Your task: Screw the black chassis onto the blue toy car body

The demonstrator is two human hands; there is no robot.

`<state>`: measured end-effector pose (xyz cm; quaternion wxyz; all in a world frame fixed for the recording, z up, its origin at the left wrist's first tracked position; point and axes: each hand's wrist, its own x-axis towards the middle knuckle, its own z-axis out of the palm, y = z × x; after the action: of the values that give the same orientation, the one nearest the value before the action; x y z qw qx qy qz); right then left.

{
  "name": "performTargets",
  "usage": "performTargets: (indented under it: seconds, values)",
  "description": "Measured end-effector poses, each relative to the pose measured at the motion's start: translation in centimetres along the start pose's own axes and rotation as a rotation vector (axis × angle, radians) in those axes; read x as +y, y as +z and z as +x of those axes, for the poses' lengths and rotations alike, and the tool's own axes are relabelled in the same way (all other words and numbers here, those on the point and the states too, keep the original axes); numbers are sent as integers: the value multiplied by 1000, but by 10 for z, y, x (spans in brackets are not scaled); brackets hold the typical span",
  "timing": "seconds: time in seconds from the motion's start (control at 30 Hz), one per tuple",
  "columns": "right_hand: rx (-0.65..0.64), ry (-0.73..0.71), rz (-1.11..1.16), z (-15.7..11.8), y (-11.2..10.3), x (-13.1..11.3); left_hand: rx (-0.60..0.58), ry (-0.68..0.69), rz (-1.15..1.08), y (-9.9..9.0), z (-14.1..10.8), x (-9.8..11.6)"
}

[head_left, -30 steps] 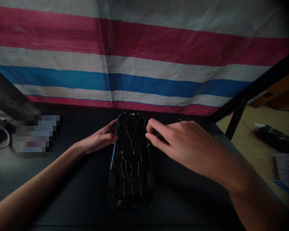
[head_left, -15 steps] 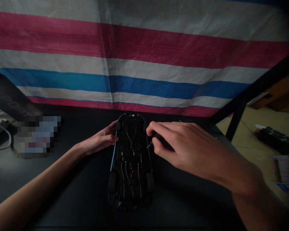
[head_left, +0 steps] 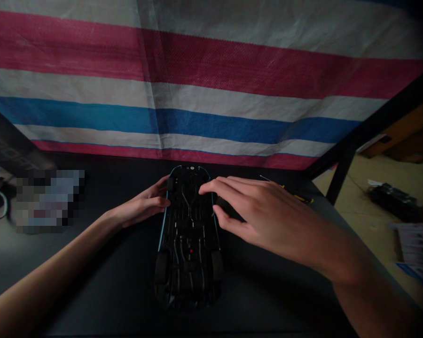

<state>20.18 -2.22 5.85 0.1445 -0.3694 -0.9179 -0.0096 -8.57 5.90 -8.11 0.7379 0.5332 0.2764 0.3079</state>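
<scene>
A toy car [head_left: 190, 234] lies upside down on the dark table, its black underside and wheels facing up and a thin blue edge showing along its sides. My left hand [head_left: 144, 204] grips the car's left side near the far wheel, thumb at the edge. My right hand [head_left: 245, 206] is over the car's right side, its index finger stretched over the underside. A dark tool handle [head_left: 228, 206] sits between the thumb and fingers of that hand, its thin tip near the car's right edge.
Behind the table [head_left: 120, 286] hangs a striped sheet [head_left: 211, 61]. A yellow-and-black tool [head_left: 301, 199] lies beyond my right hand. At the left are a blurred-out object [head_left: 52, 197] and a white cable [head_left: 3, 206]. A dark bundle [head_left: 393, 201] lies at the right, past the table edge.
My right index finger has reached out left over the car's underside. The yellow-and-black tool shows more beyond the hand. The whole view has shifted slightly.
</scene>
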Motion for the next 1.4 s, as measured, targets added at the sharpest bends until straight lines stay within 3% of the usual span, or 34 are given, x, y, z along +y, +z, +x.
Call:
performTargets:
  seconds: [0.33,0.5,0.97,1.2,1.4]
  values:
    - [-28,62,-49,0,1,2,2,19,19,4,0,2]
    - [-62,11,55,-3,-4,6,3,8,5,2,0,0]
    - [-31,21,35,0,-3,7,-4,6,39,2,-1,2]
    - [-28,93,-77,4,2,4,-14,12,16,0,0,1]
    - [-1,13,40,2,2,11,-12,10,-8,-2,0,-2]
